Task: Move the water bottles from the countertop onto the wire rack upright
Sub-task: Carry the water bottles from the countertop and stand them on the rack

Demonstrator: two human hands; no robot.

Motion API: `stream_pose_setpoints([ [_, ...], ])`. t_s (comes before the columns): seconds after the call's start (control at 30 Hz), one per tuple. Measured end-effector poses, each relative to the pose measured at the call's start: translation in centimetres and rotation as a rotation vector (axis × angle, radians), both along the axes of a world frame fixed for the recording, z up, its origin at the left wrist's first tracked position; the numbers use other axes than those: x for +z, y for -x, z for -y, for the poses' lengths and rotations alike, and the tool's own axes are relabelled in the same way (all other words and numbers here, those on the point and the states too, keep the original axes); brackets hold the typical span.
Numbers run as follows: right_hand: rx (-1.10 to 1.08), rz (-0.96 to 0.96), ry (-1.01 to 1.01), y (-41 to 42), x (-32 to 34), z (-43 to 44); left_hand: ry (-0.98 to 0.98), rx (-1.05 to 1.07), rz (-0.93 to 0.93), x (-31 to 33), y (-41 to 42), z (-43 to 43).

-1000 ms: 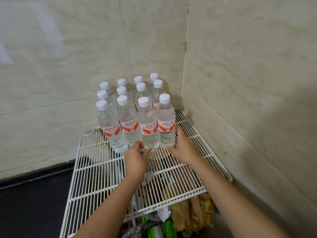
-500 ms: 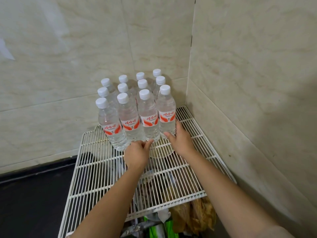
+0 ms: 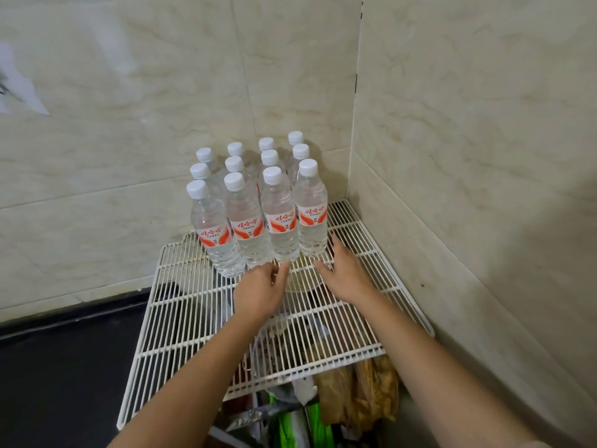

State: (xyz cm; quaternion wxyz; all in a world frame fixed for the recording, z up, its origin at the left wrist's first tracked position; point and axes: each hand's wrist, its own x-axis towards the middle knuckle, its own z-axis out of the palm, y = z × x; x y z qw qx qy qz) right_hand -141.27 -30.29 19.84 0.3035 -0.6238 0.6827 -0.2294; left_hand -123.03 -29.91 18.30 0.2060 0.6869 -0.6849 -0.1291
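Note:
Several clear water bottles [image 3: 280, 218] with white caps and red-and-white labels stand upright in tight rows at the far end of the white wire rack [image 3: 197, 318], in the tiled corner. My left hand [image 3: 260, 291] rests just in front of the front row, its fingertips near the base of a front bottle, holding nothing. My right hand [image 3: 345, 274] lies open on the rack in front of the rightmost front bottle [image 3: 311, 211], fingers spread, a little apart from it.
Beige tiled walls [image 3: 452, 156] close the corner behind and to the right. A dark countertop [image 3: 64, 367] lies to the left. Bags and packets [image 3: 358, 392] sit under the rack's near edge, and a pale bowl [image 3: 302, 279] shows through the wires.
Both hands have slipped back off the two front bottles they were touching and now rest just in front of them. The bottles stay upright in place.

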Motion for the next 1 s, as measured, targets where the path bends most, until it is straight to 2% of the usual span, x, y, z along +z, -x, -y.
stream_pose_setpoints([
  [0.13, 0.060, -0.118, 0.025, 0.2, -1.0, -2.5, 0.053, 0.038, 0.184, -0.8, -2.8, -4.5],
  [0.3, 0.132, -0.289, 0.055, -2.3, -1.9, -4.6, -0.041, 0.218, 0.135, -0.1, -7.5, -10.0],
  [0.43, 0.251, -0.276, 0.145, -7.4, -1.2, -6.5, 0.037, 0.349, 0.191, 2.1, -11.7, -14.2],
  [0.6, 0.398, -0.222, 0.230, -16.5, 0.4, -10.9, 0.127, 0.489, 0.292, 4.3, -18.4, -21.4],
  [0.8, 0.601, -0.217, 0.303, -28.8, 2.0, -17.9, 0.208, 0.682, 0.230, 6.2, -28.8, -30.5],
  [1.0, 0.780, -0.189, 0.360, -46.4, 3.0, -27.6, 0.241, 0.884, 0.232, 6.7, -42.9, -44.1],
])
